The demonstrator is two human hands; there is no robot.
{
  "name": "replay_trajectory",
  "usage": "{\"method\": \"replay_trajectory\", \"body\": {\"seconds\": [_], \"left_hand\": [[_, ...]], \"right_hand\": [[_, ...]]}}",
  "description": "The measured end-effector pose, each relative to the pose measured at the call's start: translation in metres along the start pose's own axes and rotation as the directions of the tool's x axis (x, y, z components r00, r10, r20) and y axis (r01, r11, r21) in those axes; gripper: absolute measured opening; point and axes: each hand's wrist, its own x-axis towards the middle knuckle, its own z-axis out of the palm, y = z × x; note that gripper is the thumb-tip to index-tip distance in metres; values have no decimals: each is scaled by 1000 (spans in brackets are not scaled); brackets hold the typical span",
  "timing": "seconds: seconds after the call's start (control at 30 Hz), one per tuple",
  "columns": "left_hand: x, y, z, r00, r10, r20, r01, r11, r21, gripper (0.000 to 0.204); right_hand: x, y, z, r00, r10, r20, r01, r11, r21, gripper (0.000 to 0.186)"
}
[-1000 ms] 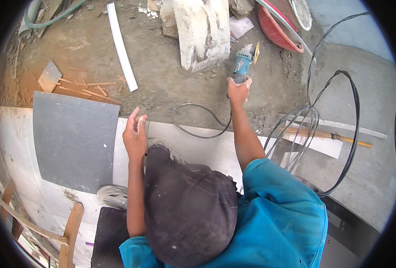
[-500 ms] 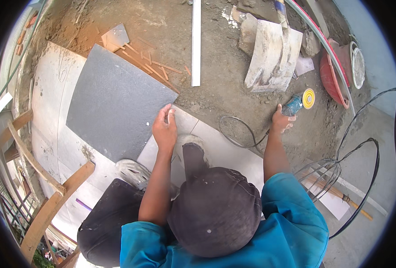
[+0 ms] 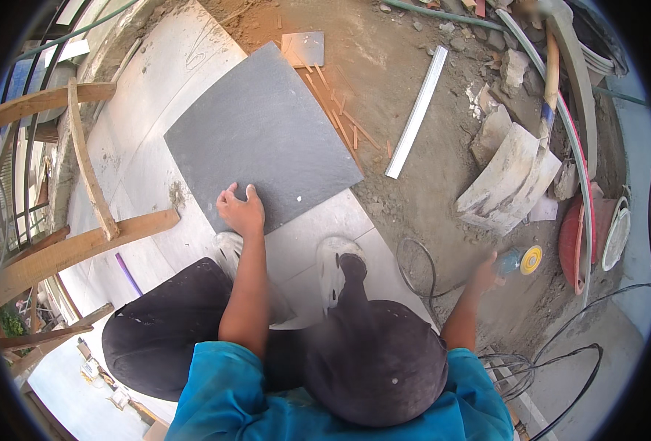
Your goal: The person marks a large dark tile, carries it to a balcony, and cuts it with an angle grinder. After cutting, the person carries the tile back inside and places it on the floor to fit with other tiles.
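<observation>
Grinder (image 3: 512, 259) was gripped in the right hand (image 3: 485, 276) as the left hand (image 3: 244, 213) was held over a dark tile (image 3: 259, 132)

The grinder was seen right of centre in the frame, a little below mid-height, with its yellow disc (image 3: 532, 260) turned toward the right edge. Its rear end was enclosed by the fingers of the right hand, though the exact placing of each finger was blurred. The left hand was placed left of centre, over the lower edge of the dark tile; its fingers were bent and its thumb was spread away from them, with nothing pinched between. Whether the tile was touched could not be told.

The dark tile was laid at a slant on the pale floor (image 3: 296, 257), left of centre in the upper half. Near its right side, thin orange strips (image 3: 362, 131) were scattered on the dirt. A white bar (image 3: 417, 110) was set down in the upper right, and farther right a shovel (image 3: 502, 176) and a red basin (image 3: 571, 246) were seen. A black cable (image 3: 435, 273) was looped left of the right hand.
</observation>
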Motion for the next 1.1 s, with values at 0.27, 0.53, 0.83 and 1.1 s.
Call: {"method": "replay_trajectory", "body": {"seconds": [0.27,0.53,0.83,1.1], "left_hand": [[5,-67,-21,966,-259,-3,259,966,-7,71],[9,-64,-28,903,-428,-44,428,904,-19,92],[-3,-74,-32,861,-508,-10,507,858,88,94],[9,-73,-48,818,-572,60,569,820,63,88]], "right_hand": [[-104,-70,-39,561,-821,-108,814,523,253,63],[-285,-111,-24,74,-523,849,-208,825,526,42],[-317,-147,-15,-102,-389,916,-321,884,340,31],[-323,-160,-28,-82,-404,911,-224,898,378,21]]}}
